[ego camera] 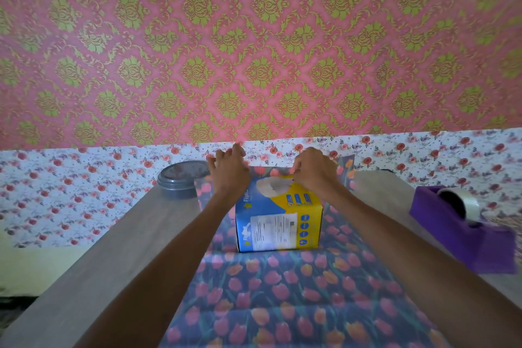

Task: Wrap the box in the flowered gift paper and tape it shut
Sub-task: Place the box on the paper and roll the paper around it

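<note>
One box (279, 220), blue and yellow, printed with a white label on the near face. Stands upright on the paper, about midway across the table and toward its far end; near face and top bare of wrapping. One sheet of paper (282, 299), purple with pink and orange tulips. Lies flat down the middle of the table from the near edge to the box, passes under it, and rises behind it, showing at both far corners. One left grip (230, 171), fingers spread and fairly straight, holding nothing. Rests at the far left top corner of the box, against the raised paper. One right grip (313, 171), fingers curled, thumb tucked toward the far top edge of the box, where the paper comes up. Blurred, so cannot tell whether anything is pinched there. One table (113, 248), grey wood grain, long and narrow. One tin (180, 181), grey, round, lidded. Sits on the far left of the table, just beside the left edge of the paper. One dispenser (463, 234), purple, with a roll of clear tape (466, 200). Sits at the right edge of the table, well apart from the box. One wall (254, 37), pink with green damask above, white with red flowers below.
</note>
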`<state>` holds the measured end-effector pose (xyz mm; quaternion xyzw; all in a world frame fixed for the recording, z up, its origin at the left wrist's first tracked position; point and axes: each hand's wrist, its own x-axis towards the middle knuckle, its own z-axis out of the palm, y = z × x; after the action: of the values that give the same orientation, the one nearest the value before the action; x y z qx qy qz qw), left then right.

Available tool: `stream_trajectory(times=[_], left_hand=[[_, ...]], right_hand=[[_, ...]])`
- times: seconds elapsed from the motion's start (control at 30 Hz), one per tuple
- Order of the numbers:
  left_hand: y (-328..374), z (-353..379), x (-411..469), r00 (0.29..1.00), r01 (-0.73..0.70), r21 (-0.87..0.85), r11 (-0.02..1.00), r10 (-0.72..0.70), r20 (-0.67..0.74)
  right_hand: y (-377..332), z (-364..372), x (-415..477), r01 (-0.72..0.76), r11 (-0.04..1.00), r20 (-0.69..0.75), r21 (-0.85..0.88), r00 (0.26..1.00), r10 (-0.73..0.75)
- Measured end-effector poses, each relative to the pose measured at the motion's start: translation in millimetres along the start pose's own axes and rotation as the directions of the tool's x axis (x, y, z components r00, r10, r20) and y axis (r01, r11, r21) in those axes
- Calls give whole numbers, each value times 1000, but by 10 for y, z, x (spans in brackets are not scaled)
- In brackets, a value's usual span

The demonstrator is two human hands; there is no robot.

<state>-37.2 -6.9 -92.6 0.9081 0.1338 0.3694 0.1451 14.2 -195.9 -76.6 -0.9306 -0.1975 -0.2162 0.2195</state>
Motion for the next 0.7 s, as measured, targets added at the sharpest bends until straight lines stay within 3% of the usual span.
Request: stream_trajectory(times=[0.2,0.37,0.53,0.6,0.7], left_hand=[[154,79,-319,999,-34,-10,999,34,-14],[167,63,-463,950,302,-274,913,-266,163],[319,42,-443,902,418,-326,848,-431,35],[337,101,-442,921,374,-261,890,-388,-6],[313,177,-400,979,204,-107,973,-202,31]], right_hand=[[15,125,-141,20,998,34,55,999,-22],[25,164,-181,23,996,-13,81,1000,-22],[42,171,-185,23,997,-12,78,1000,-22],[64,157,-177,16,997,-19,72,1000,-15],[103,162,-121,28,998,-20,62,999,-27]])
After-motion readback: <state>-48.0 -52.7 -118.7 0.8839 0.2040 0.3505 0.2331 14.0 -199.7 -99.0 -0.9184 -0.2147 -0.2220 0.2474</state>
